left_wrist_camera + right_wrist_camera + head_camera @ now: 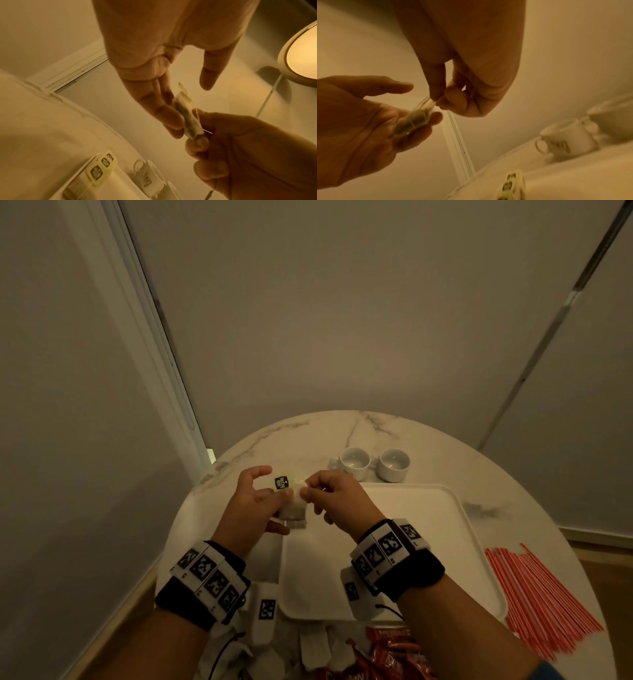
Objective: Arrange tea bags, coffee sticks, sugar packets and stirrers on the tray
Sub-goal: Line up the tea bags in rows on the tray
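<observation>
The fingers (pixel 435 86) of the right hand (pixel 337 494) pinch the top edge of a tea bag (pixel 187 116), thumb against forefinger. The left hand (pixel 255 501) cradles the bag's lower part against its straight fingers (pixel 164 113), the thumb standing apart from it. The bag hangs in the air between the two hands, over the far left corner of the tray (pixel 445 508), its long axis running roughly up and down in the head view. Its dark paper tag (pixel 282 483) stands at the upper end, facing the camera.

On the white tray lie other tea bags (pixel 80 188) near that corner, their yellow-edged tags (pixel 101 167) overlapping; their number is hard to tell. Two white cups (pixel 375 463) stand side by side on the marble table (pixel 274 440) just beyond the tray, and nothing shows inside them. Red-and-white striped stirrers (pixel 537 594) lie in a fanned bundle on the table right of the tray. At the near edge, red packets (pixel 387 645) and white packets (pixel 315 645) lie heaped, partly hidden by the forearms and cut off by the frame.
</observation>
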The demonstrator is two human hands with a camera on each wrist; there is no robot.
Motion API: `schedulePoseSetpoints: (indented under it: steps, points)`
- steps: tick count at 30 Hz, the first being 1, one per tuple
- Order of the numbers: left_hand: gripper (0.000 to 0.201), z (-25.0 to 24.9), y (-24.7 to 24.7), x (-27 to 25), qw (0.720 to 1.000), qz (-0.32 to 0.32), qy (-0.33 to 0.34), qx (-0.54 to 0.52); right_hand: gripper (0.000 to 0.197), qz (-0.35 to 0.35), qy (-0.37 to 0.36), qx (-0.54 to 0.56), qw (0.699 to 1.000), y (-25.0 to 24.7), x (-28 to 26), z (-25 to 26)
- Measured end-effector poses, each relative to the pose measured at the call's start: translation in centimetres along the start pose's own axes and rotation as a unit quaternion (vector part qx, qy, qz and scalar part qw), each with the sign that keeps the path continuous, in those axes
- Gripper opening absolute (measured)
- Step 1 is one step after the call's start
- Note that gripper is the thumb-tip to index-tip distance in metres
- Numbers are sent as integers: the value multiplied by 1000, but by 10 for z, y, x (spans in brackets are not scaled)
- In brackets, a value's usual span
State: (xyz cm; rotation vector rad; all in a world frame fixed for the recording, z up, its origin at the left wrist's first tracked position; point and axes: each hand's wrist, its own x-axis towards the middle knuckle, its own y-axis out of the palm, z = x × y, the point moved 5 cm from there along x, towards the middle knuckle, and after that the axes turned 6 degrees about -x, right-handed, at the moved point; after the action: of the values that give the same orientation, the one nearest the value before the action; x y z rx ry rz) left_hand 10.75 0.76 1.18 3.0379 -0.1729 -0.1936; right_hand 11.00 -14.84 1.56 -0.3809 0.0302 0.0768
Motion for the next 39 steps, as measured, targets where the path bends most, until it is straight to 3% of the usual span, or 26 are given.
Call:
schedulePoseSetpoints:
  steps: [2, 6, 11, 17, 23, 29, 34, 39]
  points:
    - [17, -7, -1, -3, 1000, 0, -9, 9, 10, 15, -10, -52, 998, -6, -4, 8]
    - [20, -18, -1, -6, 994, 19, 37, 99, 7, 33, -18, -91, 995, -13, -12, 19]
    - [16, -26, 4, -14, 987, 24, 82, 135, 9, 24, -7, -24, 999, -14, -20, 28]
    - [19, -28, 7, -19, 992, -25, 102, 67, 14, -27, -30, 43, 998, -18, -28, 36]
    - [21, -27, 18, -24, 996, -11, 54, -65, 12, -58, -56, -67, 994, -16, -35, 39]
    - [11, -28, 25, -25, 996, -8, 66, -67, 27, -115, -86, -153, 978, -13, -35, 40]
    - [13, -25, 25, -23, 993, -22, 61, -99, 18, -150, -61, -167, 973, -16, -35, 36]
    - [16, -17, 24, -23, 992, -19, 32, -120, 9, -153, -88, -236, 956, -14, -36, 34]
